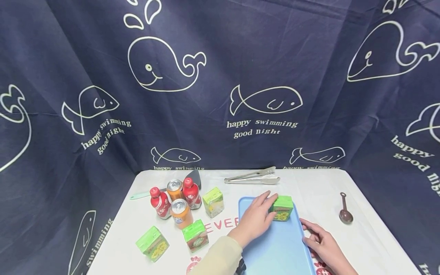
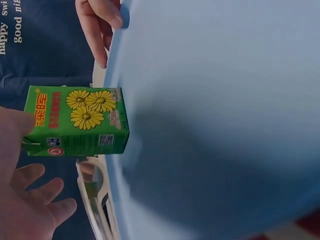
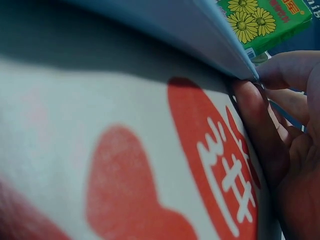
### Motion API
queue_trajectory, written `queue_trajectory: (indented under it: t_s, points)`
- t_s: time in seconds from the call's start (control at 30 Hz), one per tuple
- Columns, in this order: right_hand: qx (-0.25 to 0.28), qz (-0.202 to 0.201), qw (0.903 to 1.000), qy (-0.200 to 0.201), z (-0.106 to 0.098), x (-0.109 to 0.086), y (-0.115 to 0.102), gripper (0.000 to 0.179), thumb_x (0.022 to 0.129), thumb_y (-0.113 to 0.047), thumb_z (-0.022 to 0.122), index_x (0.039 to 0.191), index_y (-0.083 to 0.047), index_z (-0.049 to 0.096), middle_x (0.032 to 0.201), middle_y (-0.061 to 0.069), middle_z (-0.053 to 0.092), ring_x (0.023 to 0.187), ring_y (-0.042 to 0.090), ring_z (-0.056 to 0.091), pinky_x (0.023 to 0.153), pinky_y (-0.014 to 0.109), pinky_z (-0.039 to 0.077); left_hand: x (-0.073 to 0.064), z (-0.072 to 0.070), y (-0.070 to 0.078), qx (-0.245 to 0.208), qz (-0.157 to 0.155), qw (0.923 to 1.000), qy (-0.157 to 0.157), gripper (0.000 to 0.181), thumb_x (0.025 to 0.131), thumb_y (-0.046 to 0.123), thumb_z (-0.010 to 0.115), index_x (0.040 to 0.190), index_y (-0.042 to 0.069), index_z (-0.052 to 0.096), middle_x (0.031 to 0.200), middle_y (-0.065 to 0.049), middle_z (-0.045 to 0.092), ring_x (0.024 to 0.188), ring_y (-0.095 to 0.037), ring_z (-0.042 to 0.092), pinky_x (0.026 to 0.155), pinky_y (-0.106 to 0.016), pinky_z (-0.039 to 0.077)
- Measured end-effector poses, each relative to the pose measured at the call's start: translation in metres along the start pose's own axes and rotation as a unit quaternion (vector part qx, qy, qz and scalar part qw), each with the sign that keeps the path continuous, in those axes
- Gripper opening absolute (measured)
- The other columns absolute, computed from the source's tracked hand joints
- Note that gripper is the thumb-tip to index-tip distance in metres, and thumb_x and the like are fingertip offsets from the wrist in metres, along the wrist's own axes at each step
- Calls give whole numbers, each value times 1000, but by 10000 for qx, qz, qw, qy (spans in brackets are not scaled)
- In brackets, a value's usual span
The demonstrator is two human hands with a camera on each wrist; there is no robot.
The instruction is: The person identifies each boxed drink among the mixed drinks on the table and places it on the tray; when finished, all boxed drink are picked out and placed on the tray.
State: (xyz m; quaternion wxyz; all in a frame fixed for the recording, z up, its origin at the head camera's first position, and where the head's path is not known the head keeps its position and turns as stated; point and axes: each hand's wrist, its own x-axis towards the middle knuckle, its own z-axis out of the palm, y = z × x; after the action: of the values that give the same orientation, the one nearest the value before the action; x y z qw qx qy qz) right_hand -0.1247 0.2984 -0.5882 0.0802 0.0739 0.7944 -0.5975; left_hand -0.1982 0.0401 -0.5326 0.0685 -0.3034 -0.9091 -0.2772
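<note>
On the far right of a blue tray point(image 1: 275, 248) stands a green drink carton point(image 1: 283, 209) with yellow flowers on it. My left hand point(image 1: 256, 220) reaches over the tray and pinches the carton near its top, thumb across its front face in the left wrist view; the other fingers point(image 2: 50, 192) are spread apart from it. At the tray's right edge, my right hand point(image 1: 323, 242) grips the rim, thumb above and forefinger point(image 3: 257, 120) beneath. That edge is raised over the tablecloth in the right wrist view.
Left of the tray stand several more cartons point(image 1: 195, 236), two orange cans point(image 1: 181, 214) and two red bottles point(image 1: 160, 203). A spatula point(image 1: 194, 178) lies behind them. Metal tongs point(image 1: 254, 178) lie beyond the tray, and a brown measuring spoon point(image 1: 345, 215) sits to the right.
</note>
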Motion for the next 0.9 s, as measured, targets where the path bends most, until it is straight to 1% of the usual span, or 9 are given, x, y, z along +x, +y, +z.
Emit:
queue_trajectory:
  t_s: [0.17,0.3,0.4,0.47,0.53,0.67,0.77,0.9]
  points:
    - [-21,-88,10000,32,1,0,1,65,94,1,69,154,0,45,121,15,57,54,14,51,38,28,45,-7,-8,-2,680,280,9973,-67,62,107,33,59,163,20,36,166,-7,37,150,-25,37,124,-38,30]
    - [-46,-143,9999,43,0,1,2,64,94,0,69,154,1,46,118,15,58,54,13,51,37,28,45,-17,-14,-4,1061,490,9931,-86,64,107,35,59,164,20,34,166,-9,36,152,-30,34,125,-47,28]
    - [-46,-161,9998,68,0,1,2,64,94,1,70,153,0,47,118,15,58,54,14,51,36,29,45,-26,-19,-6,1215,577,9909,-102,63,107,37,57,164,22,33,167,-9,33,153,-32,30,124,-54,28]
    - [-89,-169,9998,63,0,1,2,64,94,1,70,154,0,47,118,14,57,54,14,51,37,30,45,-32,-22,-8,1305,603,9896,-92,62,108,39,54,164,23,34,168,-8,32,155,-32,27,124,-56,28]
    - [-108,-139,9998,72,1,1,1,64,93,0,71,153,0,47,118,14,57,54,14,51,37,30,45,-39,-26,-8,1391,618,9883,-70,59,109,42,52,163,23,36,168,-8,31,156,-32,24,124,-57,27]
    - [-198,-137,9997,79,0,1,1,64,93,-2,71,153,0,47,116,13,58,54,14,51,37,30,45,-49,-35,-8,1486,646,9868,0,58,108,44,52,161,23,41,168,-8,31,157,-32,20,125,-58,25]
    - [-246,-203,9995,73,-1,1,2,63,94,-2,70,153,0,48,115,13,58,54,14,51,36,31,45,-55,-41,-9,1585,688,9850,11,59,107,45,54,161,24,42,169,-7,30,157,-33,18,125,-60,23]
    - [-279,-234,9993,77,-1,1,3,62,94,-3,70,152,-2,49,114,13,58,54,14,51,36,31,46,-63,-47,-11,1785,755,9810,24,59,107,49,51,160,26,43,170,-6,30,158,-32,15,125,-61,21]
